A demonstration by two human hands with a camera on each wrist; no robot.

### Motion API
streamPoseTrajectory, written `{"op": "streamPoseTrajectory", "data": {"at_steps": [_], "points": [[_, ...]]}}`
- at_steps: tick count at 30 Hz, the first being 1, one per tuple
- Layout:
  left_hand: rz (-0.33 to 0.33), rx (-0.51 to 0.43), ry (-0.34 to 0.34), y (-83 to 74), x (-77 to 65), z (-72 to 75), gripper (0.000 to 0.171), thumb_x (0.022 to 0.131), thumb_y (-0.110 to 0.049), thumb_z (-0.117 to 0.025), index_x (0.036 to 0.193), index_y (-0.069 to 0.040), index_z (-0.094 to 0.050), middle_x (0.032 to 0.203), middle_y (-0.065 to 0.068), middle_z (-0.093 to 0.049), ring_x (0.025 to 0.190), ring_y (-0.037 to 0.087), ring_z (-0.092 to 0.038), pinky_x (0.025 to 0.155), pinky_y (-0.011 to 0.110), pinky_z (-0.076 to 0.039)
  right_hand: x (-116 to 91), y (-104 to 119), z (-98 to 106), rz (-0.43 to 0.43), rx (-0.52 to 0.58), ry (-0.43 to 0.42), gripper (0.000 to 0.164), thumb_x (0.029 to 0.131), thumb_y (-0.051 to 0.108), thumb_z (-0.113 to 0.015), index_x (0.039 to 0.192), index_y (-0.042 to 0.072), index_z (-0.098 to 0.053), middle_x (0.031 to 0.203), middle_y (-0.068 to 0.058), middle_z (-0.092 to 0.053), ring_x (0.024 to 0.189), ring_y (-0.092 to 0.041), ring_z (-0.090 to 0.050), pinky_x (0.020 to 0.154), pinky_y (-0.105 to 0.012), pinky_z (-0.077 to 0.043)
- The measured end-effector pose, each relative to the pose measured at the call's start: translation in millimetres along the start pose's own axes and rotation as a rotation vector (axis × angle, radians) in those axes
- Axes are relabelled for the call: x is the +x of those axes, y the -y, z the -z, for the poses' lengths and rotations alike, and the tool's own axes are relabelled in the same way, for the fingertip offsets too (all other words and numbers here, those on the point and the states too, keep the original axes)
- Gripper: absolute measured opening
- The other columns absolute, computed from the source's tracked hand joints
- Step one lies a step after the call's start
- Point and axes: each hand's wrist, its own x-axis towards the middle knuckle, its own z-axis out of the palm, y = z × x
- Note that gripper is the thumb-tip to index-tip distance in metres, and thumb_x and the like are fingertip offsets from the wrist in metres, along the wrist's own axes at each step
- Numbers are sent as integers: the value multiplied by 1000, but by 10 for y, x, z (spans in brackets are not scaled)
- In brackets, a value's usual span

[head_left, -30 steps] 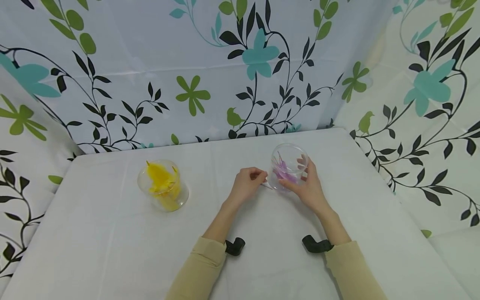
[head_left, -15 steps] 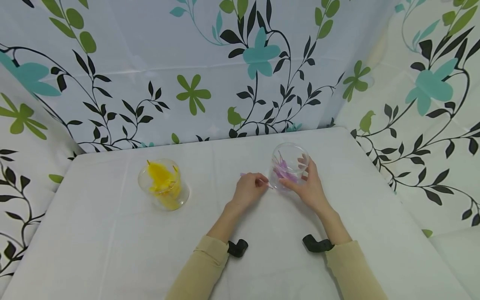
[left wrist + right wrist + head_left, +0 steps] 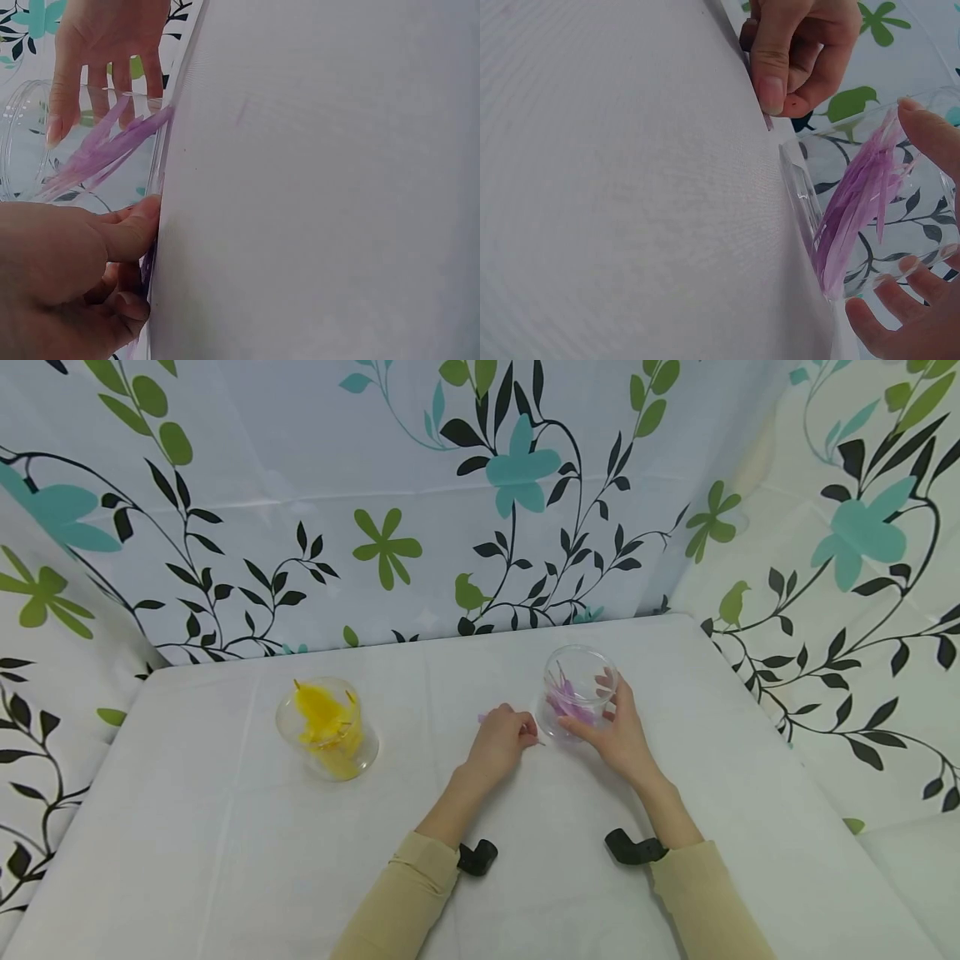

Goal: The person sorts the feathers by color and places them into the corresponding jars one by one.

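My left hand (image 3: 498, 745) pinches a slim purple feather (image 3: 482, 718) down at the tabletop, left of a clear cup (image 3: 550, 727). Most of that feather is hidden behind the hand; in the right wrist view its thin tip (image 3: 769, 123) pokes out below the thumb. Standing upright, the cup contains several purple feathers (image 3: 859, 191), which lean against its wall. My right hand (image 3: 622, 735) holds the cup from the right, thumb on the near side and fingers around the far side. Both hands also show in the left wrist view, with the cup between them.
To the left stands a second clear cup (image 3: 367, 756) filled with yellow feathers (image 3: 326, 718). A white cloth covers the table (image 3: 300, 860). Leaf-patterned curtains (image 3: 285, 485) rise behind it and at both sides.
My left hand has shifted slightly to the right and down, and the purple feather's end now shows behind its knuckles. The right hand and both cups stay in place.
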Motion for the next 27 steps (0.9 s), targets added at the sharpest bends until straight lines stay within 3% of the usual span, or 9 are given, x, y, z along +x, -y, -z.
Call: {"op": "streamPoseTrajectory", "data": {"at_steps": [5,8,12,15,21,27], "points": [[-76,118,-12,2,-27,6,12,92,-25,-69,90,-13,-69,92,5,-54,87,21,-51,74,31,-46,7,-3,-1,-2,0,3,106,81,39,-83,159,19,-14,157,-10,-34,143,-33,-34,114,-56,-37],[-97,117,-8,-9,-48,26,13,94,-25,-67,92,-13,-67,94,5,-55,89,22,-52,72,31,-45,12,-11,-1,-2,-1,8,107,81,39,-83,159,18,-13,157,-9,-34,143,-33,-34,114,-55,-37],[-95,23,-6,-44,-57,72,12,97,-24,-64,97,-13,-66,95,2,-62,88,20,-53,74,30,-45,16,-10,4,6,2,10,107,82,38,-83,159,18,-12,157,-10,-33,143,-33,-33,114,-56,-36],[-105,-71,-42,-66,-58,131,13,98,-22,-63,104,-12,-70,92,1,-66,86,19,-53,77,30,-46,16,-3,6,13,0,11,107,82,37,-83,159,16,-13,157,-10,-33,142,-34,-34,114,-56,-37],[-125,-232,-185,-77,-86,310,19,100,-21,-61,111,-12,-74,91,1,-66,82,16,-52,74,28,-46,12,6,6,15,-1,6,106,81,37,-83,159,15,-14,156,-11,-34,142,-34,-34,114,-57,-37],[-80,-379,-324,-171,-84,482,21,101,-27,-60,113,-15,-71,97,-2,-67,88,15,-52,73,26,-45,8,-15,-3,2,-4,0,107,81,40,-83,159,17,-13,156,-11,-34,141,-34,-35,114,-57,-37]]}}
